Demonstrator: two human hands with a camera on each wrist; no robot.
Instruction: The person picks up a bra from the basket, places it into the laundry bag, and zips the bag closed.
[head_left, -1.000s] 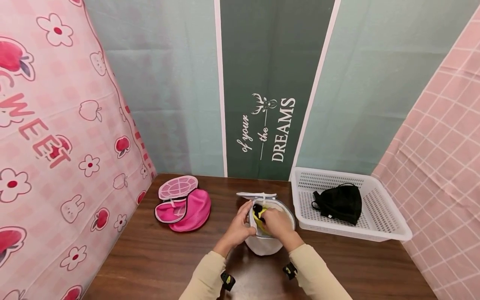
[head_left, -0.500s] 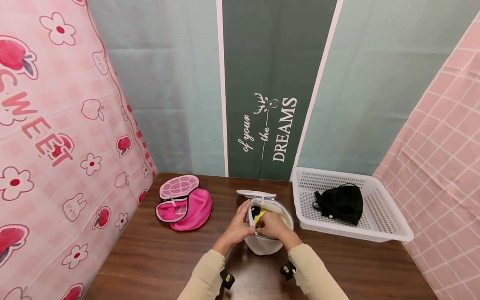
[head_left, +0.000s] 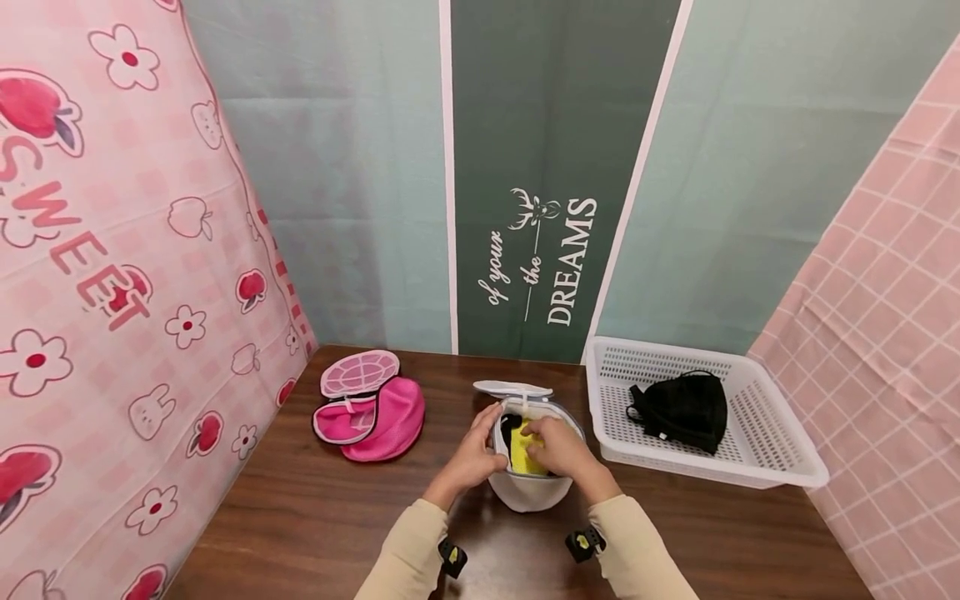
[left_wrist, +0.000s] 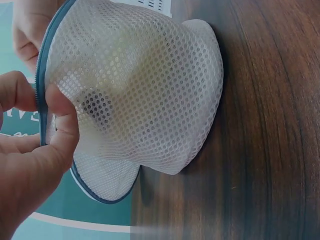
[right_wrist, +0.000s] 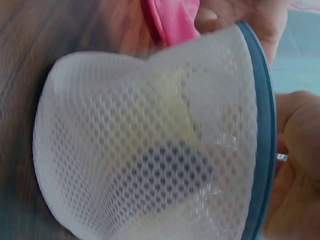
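A white mesh laundry bag with a blue-grey zip rim stands on the table, its round lid folded back. My left hand pinches the rim on the left side; in the left wrist view the thumb lies on the outside of the mesh. Inside the opening, a bright yellow and black cloth item shows. My right hand reaches over the right rim, its fingers apart and touching the yellow part. Through the mesh in the right wrist view, dark and pale yellow patches show; the fingertips are partly hidden there.
A pink mesh laundry bag with its lid open lies on the left of the table. To the right, a white perforated plastic basket holds a black fabric item. Patterned curtains hang around the table.
The yellow and black item has gone lower into the white bag, and more yellow shows. My right hand has loosened its fingers on it. My left hand stays at the rim.
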